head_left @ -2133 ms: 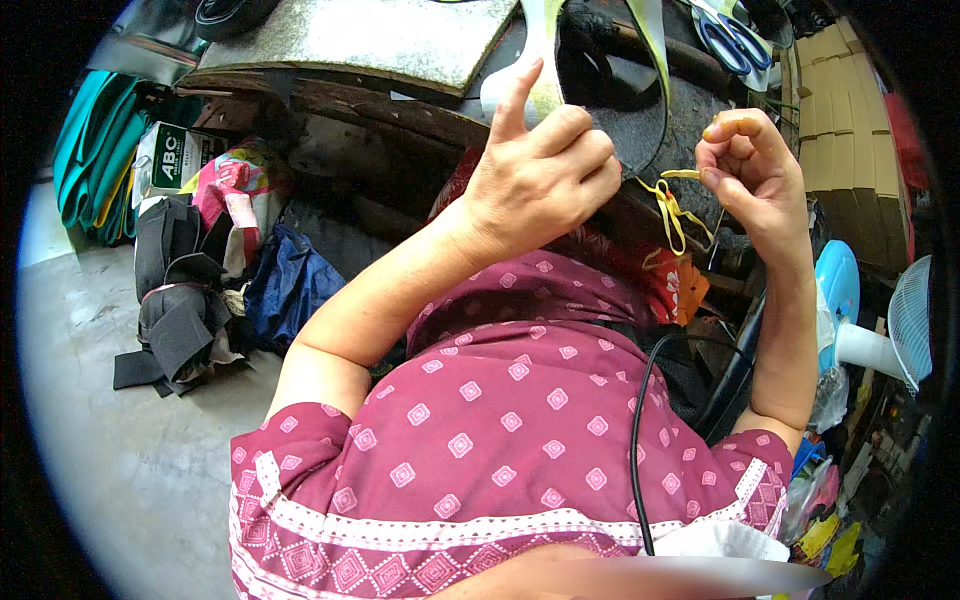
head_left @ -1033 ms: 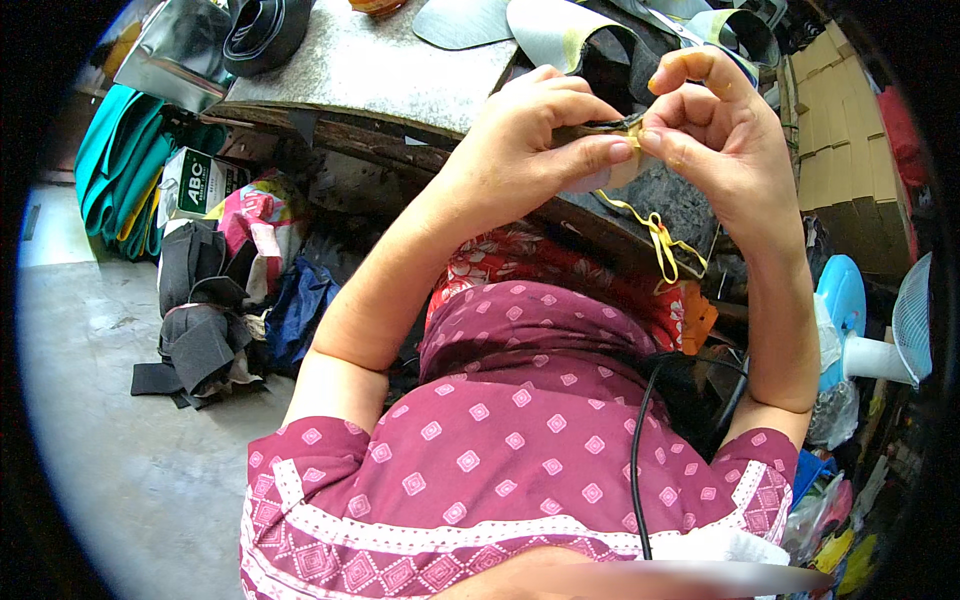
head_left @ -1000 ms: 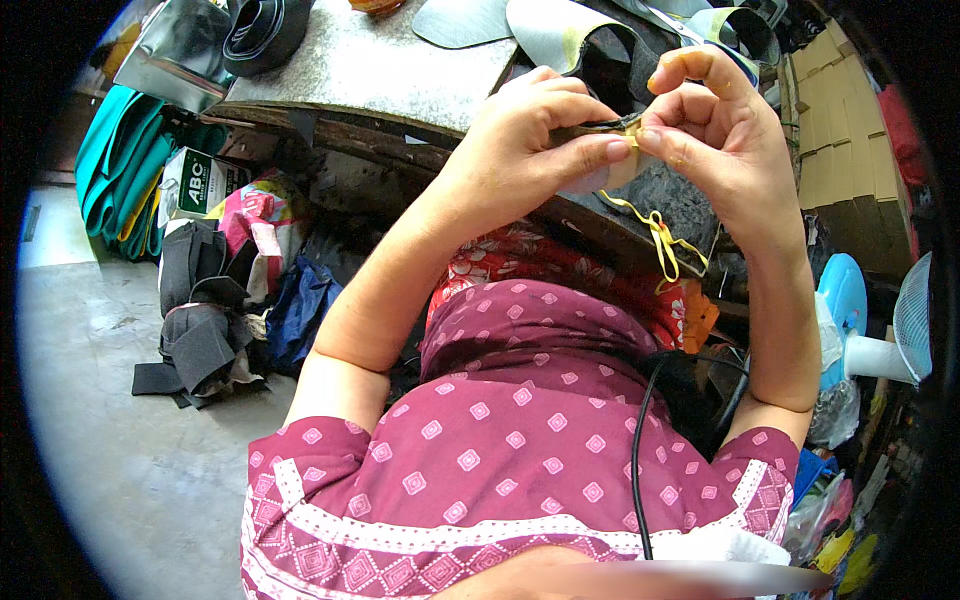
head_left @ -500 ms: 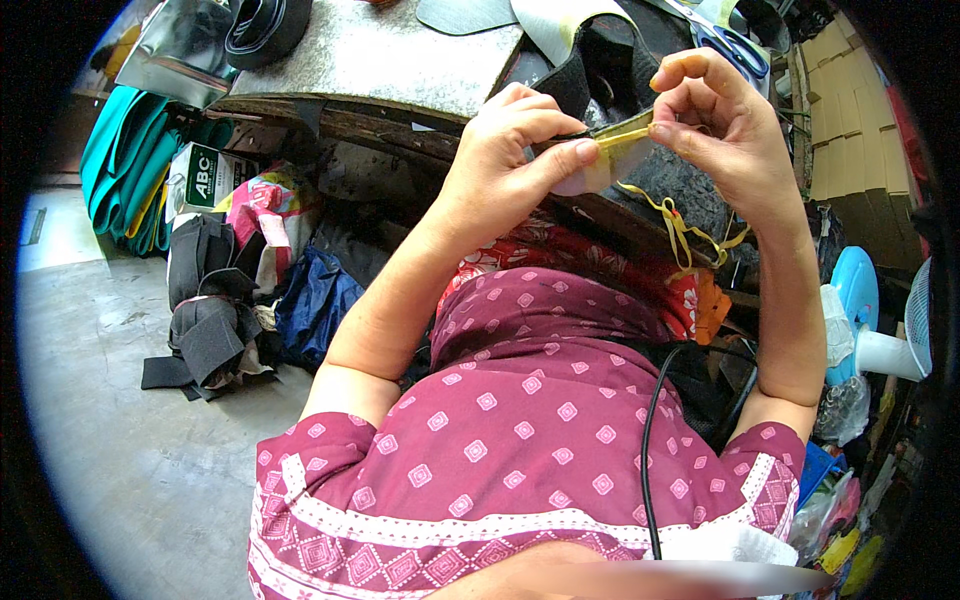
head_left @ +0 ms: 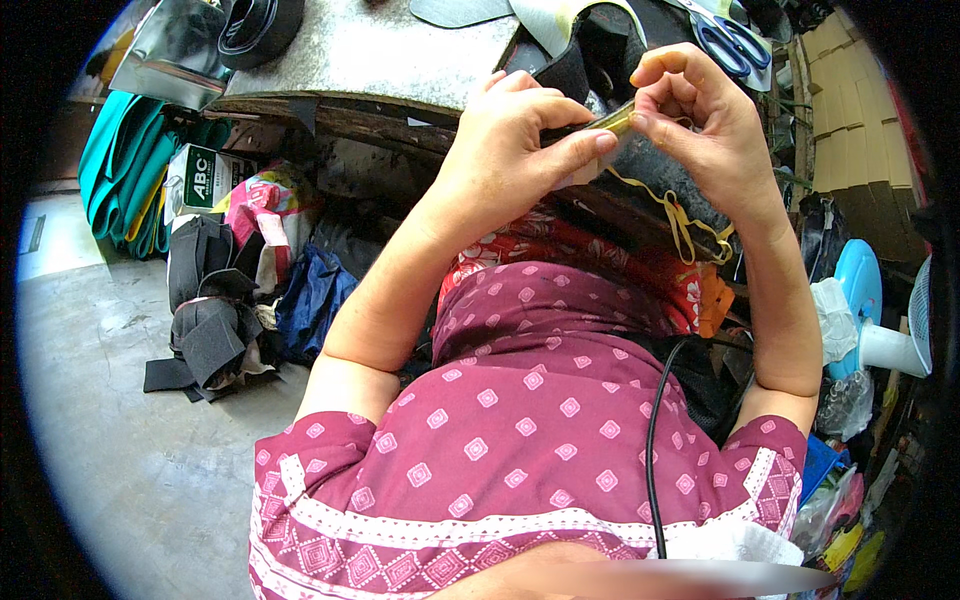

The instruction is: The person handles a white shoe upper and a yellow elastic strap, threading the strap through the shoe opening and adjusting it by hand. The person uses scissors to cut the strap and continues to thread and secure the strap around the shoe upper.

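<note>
My left hand is closed on a small dark and whitish piece with a yellow strip along its edge, the thumb pressing on top. Fingertips of my right hand pinch the far end of that yellow edge. Below the hands, a thin yellow ribbon hangs down in loose loops. A broad black band curves up just behind the piece. Scissors with dark blue handles lie beyond my right hand. Parts of the held piece are hidden by my fingers.
A pale worktable spans the far side, with a rolled black strap on it. At left are folded green sheets, a box and black fabric scraps. A blue and white fan stands at right.
Both hands have shifted slightly left, the right one also a little upward. The yellow edge now slants more steeply. The hanging ribbon has swung a little left.
</note>
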A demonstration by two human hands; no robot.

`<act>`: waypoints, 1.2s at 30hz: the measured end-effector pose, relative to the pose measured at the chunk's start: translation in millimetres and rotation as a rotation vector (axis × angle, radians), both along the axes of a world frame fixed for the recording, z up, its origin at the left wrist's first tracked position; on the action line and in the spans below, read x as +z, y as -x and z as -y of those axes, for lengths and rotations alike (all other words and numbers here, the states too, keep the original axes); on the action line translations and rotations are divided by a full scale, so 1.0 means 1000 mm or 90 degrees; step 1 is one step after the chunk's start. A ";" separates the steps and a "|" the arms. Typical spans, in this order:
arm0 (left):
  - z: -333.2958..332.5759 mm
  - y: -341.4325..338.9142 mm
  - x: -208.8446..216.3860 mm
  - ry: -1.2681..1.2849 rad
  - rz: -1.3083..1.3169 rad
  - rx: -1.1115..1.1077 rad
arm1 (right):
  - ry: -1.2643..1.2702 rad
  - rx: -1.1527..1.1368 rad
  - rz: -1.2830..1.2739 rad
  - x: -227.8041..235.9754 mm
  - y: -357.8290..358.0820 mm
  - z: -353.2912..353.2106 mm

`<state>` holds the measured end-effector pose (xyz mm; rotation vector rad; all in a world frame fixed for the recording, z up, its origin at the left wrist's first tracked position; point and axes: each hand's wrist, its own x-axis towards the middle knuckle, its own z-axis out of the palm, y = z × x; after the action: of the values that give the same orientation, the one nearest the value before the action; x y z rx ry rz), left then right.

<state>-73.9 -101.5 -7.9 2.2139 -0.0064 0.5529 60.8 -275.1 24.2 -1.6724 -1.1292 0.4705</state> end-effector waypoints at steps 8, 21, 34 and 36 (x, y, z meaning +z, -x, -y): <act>-0.002 0.006 -0.007 0.176 0.032 -0.015 | -0.037 0.063 -0.034 0.014 -0.020 0.013; -0.002 0.009 -0.009 0.195 0.063 -0.015 | -0.084 0.035 -0.012 -0.002 -0.016 -0.006; -0.005 0.012 0.000 0.183 -0.023 -0.038 | -0.059 -0.020 0.031 -0.005 -0.004 -0.013; -0.007 0.010 0.011 0.238 -0.064 -0.046 | -0.063 -0.021 0.020 -0.006 -0.005 -0.014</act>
<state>-84.3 -94.8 2.7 1.8651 0.0638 0.3681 65.9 -260.9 17.9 -1.6154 -1.1276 0.3631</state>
